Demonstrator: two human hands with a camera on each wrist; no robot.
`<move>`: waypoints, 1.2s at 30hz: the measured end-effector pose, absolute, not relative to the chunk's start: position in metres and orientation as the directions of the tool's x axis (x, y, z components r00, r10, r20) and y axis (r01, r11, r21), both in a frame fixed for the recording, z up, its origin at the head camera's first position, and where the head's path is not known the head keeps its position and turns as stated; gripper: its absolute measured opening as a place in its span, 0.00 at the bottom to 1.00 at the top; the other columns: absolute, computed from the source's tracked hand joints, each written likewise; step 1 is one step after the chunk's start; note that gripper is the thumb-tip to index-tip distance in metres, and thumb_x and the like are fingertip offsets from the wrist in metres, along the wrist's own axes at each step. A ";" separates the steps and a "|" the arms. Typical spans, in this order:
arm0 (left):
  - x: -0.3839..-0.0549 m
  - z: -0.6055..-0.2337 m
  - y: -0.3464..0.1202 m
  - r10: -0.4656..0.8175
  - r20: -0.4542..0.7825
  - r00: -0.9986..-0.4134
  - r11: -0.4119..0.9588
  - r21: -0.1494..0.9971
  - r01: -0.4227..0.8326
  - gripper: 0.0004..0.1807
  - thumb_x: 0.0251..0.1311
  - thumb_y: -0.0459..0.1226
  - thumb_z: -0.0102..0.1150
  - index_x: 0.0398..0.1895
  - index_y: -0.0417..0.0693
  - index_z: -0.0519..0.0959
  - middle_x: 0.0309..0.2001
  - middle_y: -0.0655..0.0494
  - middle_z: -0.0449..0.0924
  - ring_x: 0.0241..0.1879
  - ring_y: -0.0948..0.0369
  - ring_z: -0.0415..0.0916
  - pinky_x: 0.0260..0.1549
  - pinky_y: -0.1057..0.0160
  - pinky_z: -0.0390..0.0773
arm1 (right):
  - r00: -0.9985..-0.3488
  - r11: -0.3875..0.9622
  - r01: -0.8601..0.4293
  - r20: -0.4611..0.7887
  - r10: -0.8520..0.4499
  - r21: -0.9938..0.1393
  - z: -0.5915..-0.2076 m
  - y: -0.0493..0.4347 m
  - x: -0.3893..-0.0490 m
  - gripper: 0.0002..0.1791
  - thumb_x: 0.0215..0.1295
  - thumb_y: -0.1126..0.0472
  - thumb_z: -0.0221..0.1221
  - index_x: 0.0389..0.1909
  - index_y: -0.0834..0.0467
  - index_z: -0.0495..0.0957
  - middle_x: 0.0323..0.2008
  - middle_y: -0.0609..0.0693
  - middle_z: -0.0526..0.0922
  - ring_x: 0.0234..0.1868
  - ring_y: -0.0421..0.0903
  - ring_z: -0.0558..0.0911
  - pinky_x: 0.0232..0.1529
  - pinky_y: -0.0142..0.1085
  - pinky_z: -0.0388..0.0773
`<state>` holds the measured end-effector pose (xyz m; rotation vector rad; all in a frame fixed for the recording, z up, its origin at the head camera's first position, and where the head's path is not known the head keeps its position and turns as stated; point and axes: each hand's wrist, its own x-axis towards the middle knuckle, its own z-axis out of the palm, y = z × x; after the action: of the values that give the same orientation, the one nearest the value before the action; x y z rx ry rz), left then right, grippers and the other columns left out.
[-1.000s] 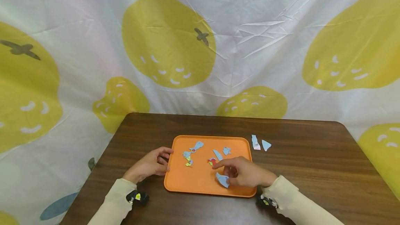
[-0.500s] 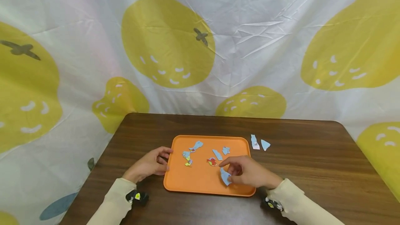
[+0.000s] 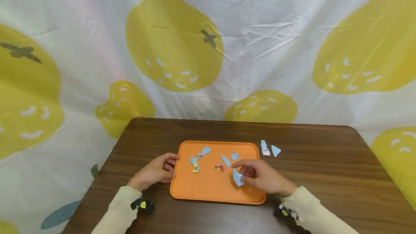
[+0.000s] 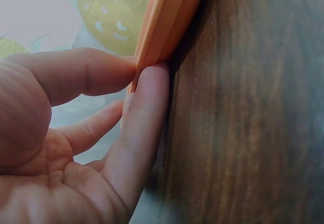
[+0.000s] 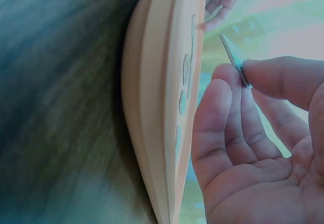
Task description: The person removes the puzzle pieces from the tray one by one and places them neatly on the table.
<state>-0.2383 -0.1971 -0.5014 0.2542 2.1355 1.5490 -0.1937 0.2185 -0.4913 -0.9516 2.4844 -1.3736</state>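
On the brown table lies an orange tray [image 3: 204, 189]. My left hand [image 3: 157, 169] is at its left edge; in the left wrist view the thumb and a finger pinch the tray's rim [image 4: 167, 21]. Over the tray's right part, my right hand [image 3: 264, 177] holds a flat, thin light-blue piece [image 3: 237, 177] between thumb and fingers, tilted and raised off the tray in the right wrist view. A red piece [image 3: 220, 169], a blue strip [image 3: 225, 160] and a small blue piece [image 3: 235, 156] lie nearby. Further left on the tray is a joined chain of blue and yellow pieces [image 3: 194, 161].
Two more light-blue pieces, a strip [image 3: 265, 148] and a triangular one [image 3: 276, 150], lie on the table [image 3: 325, 169] beyond the tray's right corner. A white curtain with yellow fruit print [image 3: 175, 42] hangs behind the table's far edge.
My right hand has moved right and slightly away from me, carrying the light-blue piece, which has turned more upright. The left hand keeps its place at the tray edge.
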 end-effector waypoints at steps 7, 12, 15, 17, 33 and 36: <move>-0.238 -0.502 -0.197 0.415 -0.274 -0.867 0.343 0.930 -0.130 0.36 0.61 0.25 0.70 0.74 0.40 0.70 0.60 0.38 0.69 0.46 0.52 0.75 0.40 0.53 0.89 | -0.823 0.394 -0.433 0.178 -0.540 -0.811 -0.485 0.223 -0.194 0.20 0.68 0.68 0.67 0.60 0.62 0.83 0.35 0.50 0.86 0.30 0.36 0.80 0.31 0.31 0.80; -0.238 -0.501 -0.197 0.413 -0.272 -0.869 0.342 0.931 -0.129 0.37 0.61 0.25 0.70 0.74 0.42 0.70 0.60 0.39 0.69 0.47 0.52 0.75 0.41 0.53 0.89 | -0.827 0.388 -0.452 0.214 -0.520 -0.803 -0.484 0.229 -0.195 0.20 0.68 0.70 0.66 0.60 0.60 0.83 0.35 0.50 0.86 0.29 0.38 0.81 0.31 0.31 0.80; -0.238 -0.501 -0.197 0.413 -0.269 -0.870 0.348 0.930 -0.122 0.36 0.61 0.26 0.70 0.74 0.42 0.70 0.60 0.39 0.70 0.47 0.52 0.75 0.41 0.53 0.89 | -0.837 0.381 -0.439 0.218 -0.501 -0.814 -0.482 0.233 -0.196 0.20 0.68 0.70 0.66 0.60 0.60 0.83 0.34 0.50 0.86 0.30 0.39 0.82 0.31 0.32 0.81; -0.238 -0.501 -0.197 0.413 -0.268 -0.870 0.349 0.929 -0.121 0.36 0.61 0.26 0.70 0.74 0.41 0.70 0.60 0.38 0.70 0.47 0.52 0.75 0.41 0.53 0.89 | -0.852 0.387 -0.422 0.212 -0.479 -0.820 -0.482 0.236 -0.196 0.20 0.68 0.69 0.67 0.61 0.58 0.83 0.34 0.50 0.86 0.30 0.40 0.83 0.31 0.32 0.81; -0.238 -0.504 -0.196 0.405 -0.278 -0.871 0.349 0.928 -0.134 0.35 0.61 0.25 0.69 0.73 0.41 0.70 0.59 0.39 0.70 0.46 0.52 0.75 0.40 0.54 0.88 | -0.898 0.393 -0.387 0.245 -0.364 -0.834 -0.481 0.272 -0.203 0.20 0.67 0.70 0.67 0.60 0.63 0.83 0.34 0.54 0.86 0.31 0.40 0.84 0.33 0.32 0.82; -0.238 -0.503 -0.196 0.407 -0.276 -0.871 0.348 0.928 -0.131 0.35 0.61 0.25 0.69 0.73 0.41 0.70 0.59 0.39 0.70 0.46 0.52 0.75 0.40 0.54 0.88 | -0.912 0.411 -0.366 0.233 -0.338 -0.835 -0.480 0.280 -0.205 0.20 0.67 0.69 0.68 0.60 0.62 0.83 0.35 0.54 0.87 0.31 0.41 0.84 0.32 0.32 0.82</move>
<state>-0.2378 -0.1955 -0.5032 0.2408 2.1522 1.5447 -0.2052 0.2801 -0.4800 -0.6644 2.6628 -1.5862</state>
